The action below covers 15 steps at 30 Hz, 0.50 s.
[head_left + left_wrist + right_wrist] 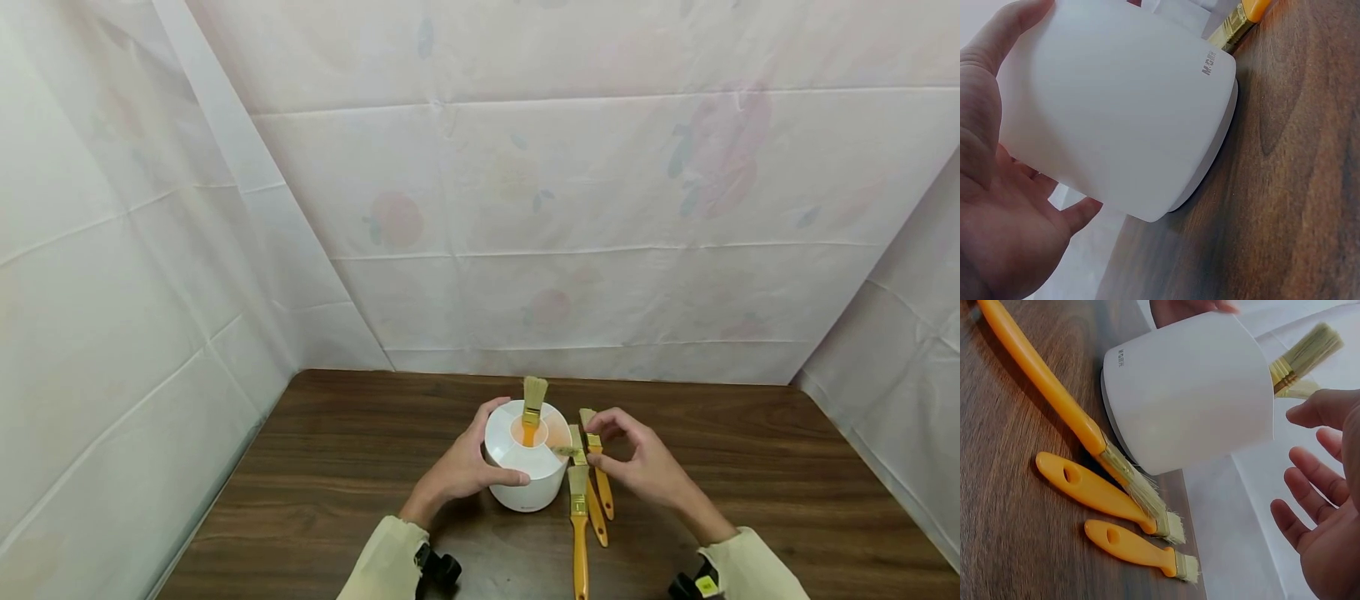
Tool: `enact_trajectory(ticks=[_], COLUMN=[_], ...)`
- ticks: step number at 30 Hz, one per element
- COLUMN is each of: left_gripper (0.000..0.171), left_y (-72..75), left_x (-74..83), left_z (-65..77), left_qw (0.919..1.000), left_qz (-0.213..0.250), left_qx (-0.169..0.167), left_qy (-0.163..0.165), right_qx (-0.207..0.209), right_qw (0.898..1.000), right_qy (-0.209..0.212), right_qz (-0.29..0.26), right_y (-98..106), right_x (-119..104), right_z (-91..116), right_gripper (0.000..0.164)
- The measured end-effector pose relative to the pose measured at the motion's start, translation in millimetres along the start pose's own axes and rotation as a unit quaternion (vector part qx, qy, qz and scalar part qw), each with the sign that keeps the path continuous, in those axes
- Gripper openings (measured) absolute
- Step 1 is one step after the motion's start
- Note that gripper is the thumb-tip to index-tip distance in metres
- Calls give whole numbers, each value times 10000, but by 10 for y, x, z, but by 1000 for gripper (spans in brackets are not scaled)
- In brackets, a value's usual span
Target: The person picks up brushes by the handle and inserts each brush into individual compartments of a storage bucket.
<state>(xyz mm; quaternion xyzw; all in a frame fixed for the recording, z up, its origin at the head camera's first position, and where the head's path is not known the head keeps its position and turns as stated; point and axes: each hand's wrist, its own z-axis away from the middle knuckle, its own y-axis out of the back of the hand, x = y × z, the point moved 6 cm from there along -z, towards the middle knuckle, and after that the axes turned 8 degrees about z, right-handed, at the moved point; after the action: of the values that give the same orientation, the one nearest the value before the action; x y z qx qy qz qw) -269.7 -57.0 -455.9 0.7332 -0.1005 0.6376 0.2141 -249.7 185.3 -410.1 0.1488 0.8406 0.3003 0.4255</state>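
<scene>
My left hand [468,467] holds a white round pen holder [525,493] around its side, thumb at the front. The holder stands on the table, its top split into compartments. A paintbrush [534,400] rises from the middle one, bristles up. Bristles of a second paintbrush [566,451] lean out over the right rim. Just right of the holder, my right hand [637,462] hovers with loosely bent fingers and nothing between them; its thumb [1322,407] is near the leaning bristles. Beneath and beside it lie three yellow-handled paintbrushes, the longest [1047,378] nearest the holder.
The dark wood table [337,467] extends to both sides of the holder. White printed cloth [600,183] hangs behind it and at the left and right. The two shorter paintbrushes [1094,490] have holes in their handles.
</scene>
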Motion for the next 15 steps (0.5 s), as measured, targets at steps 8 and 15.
enact_trajectory(ticks=[8,15], left_gripper=[110,112], left_y=[4,3], left_x=[8,-1], left_z=[9,-1], left_qw=[10000,9999], left_qz=[-80,-100], left_qx=[-1,-70], left_qy=[4,47], right_qx=[61,13], right_qw=[9985,9896], right_qy=[-550,-1421], right_qz=[-55,-244], right_y=[39,37], right_x=[109,294], right_z=[3,17], right_gripper=[26,25])
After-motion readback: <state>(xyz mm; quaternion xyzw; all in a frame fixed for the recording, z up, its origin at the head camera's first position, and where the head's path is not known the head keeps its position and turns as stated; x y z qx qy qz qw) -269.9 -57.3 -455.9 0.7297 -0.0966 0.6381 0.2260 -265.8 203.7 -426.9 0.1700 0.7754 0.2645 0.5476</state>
